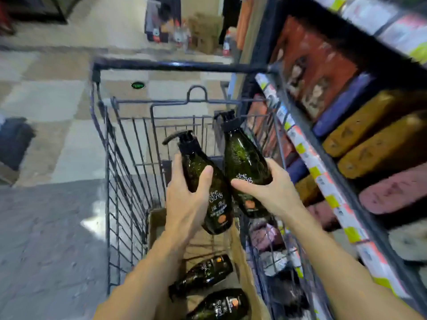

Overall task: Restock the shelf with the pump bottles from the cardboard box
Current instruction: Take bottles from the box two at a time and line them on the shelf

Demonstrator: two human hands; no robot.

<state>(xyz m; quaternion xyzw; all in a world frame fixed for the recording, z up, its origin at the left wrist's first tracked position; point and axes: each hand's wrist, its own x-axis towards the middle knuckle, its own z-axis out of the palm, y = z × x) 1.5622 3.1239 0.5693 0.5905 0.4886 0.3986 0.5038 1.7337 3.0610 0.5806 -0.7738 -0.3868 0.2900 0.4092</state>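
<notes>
Floor tiles (pixel 57 107) and a dark blurred object (pixel 13 142) at the left edge are noted, the latter too smeared to identify. Next comes the wire shopping cart (pixel 120 181), in whose lower end the cardboard box (pixel 159 227) is carried; its near edge is cut off by the frame. Two pump bottles are seen lying on their sides in the box, one (pixel 203 273) toward the middle and one (pixel 221 304) at the near end, partly cropped, so the remaining count cannot be settled. The left hand (pixel 187 199) is wrapped around one dark green bottle (pixel 205 188), raised above the box with its pump pointing up and away. The right hand (pixel 275 188) is closed around a second bottle (pixel 245 167), held slightly higher and nearer the shelf; the two bottles appear to touch near their lower halves. One bottle per hand is judged a way of halving the trips, and the lean to the right suggests the shelf is being approached. The shelf (pixel 323 181) along the cart's right side is filled with boxed and bagged goods, blurred; no open slot for bottles can be made out, and price labels are illegible.
</notes>
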